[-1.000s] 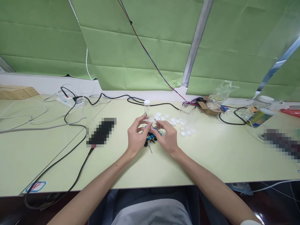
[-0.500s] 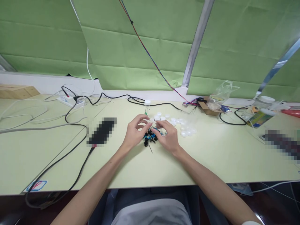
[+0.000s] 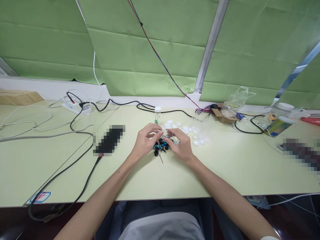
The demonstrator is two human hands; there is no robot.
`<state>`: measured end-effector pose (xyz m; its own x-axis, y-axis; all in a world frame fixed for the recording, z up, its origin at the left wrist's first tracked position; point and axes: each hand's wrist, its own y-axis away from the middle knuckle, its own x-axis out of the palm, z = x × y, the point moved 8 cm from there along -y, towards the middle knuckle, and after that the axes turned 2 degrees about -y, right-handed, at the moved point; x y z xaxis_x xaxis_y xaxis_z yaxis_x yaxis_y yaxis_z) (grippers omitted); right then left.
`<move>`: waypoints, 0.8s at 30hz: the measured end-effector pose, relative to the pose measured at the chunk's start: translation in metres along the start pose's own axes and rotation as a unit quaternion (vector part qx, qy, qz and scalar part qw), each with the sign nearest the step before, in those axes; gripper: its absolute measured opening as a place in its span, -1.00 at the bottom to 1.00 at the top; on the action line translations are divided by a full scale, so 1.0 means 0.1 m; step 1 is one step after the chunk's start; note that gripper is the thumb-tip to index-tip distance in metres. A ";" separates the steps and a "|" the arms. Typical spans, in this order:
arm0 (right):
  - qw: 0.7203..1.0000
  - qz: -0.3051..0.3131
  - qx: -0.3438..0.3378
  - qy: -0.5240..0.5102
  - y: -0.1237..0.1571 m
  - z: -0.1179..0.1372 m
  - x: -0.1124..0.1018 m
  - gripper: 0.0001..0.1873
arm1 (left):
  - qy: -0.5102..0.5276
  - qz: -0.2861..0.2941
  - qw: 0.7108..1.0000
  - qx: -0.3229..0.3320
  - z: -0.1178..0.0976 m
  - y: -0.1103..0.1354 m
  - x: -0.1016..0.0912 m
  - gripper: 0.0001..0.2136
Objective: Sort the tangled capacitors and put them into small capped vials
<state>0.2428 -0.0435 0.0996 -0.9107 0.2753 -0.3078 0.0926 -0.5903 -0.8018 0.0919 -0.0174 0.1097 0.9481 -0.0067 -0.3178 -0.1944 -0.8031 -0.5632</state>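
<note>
Over the middle of the table, my left hand (image 3: 147, 140) is closed in a pinch, thumb and forefinger together at a small pale, clear-looking piece too small to name. Close beside it, my right hand (image 3: 182, 145) also pinches, its fingertips nearly meeting the left ones; what it grips is hidden. Below the fingertips lies a pile of small blue and black parts (image 3: 156, 152) with thin wire leads, partly covered by the hands. Just beyond stands a clear tube with a white cap (image 3: 157, 109), with a small green part (image 3: 156, 121) near its base.
Several white round caps (image 3: 196, 143) lie to the right of the hands. A phone-like dark object (image 3: 110, 140), blurred out, has a black cable (image 3: 86, 186) on the left. At the back right are a cardboard box (image 3: 222, 116) with a plastic bag and a labelled container (image 3: 278, 126).
My hands stay in nearly the same place, with slight finger movement at the small pale piece. The whole view has shifted very slightly.
</note>
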 end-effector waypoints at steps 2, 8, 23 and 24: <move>1.000 0.000 -0.002 -0.002 0.00 0.00 0.00 -0.75 | -0.001 -0.001 1.000 0.002 0.00 0.00 0.00 -0.82; 1.000 -0.005 -0.015 -0.006 -0.01 0.02 -0.01 -0.76 | -0.011 0.011 1.000 0.009 -0.03 0.00 0.03 -0.83; 1.000 -0.004 -0.001 -0.002 -0.01 -0.01 0.01 -0.76 | 0.043 0.050 0.998 -0.002 -0.01 0.02 0.14 -0.78; 1.000 -0.005 0.000 -0.003 0.00 -0.01 0.01 -0.75 | 0.043 0.048 0.998 -0.003 -0.02 0.02 0.14 -0.78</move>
<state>0.2418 -0.0422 0.0991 -0.9142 0.2760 -0.2967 0.0835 -0.5881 -0.8044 0.1056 -0.0201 0.1056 0.9433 -0.1345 -0.3034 -0.2842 -0.7995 -0.5292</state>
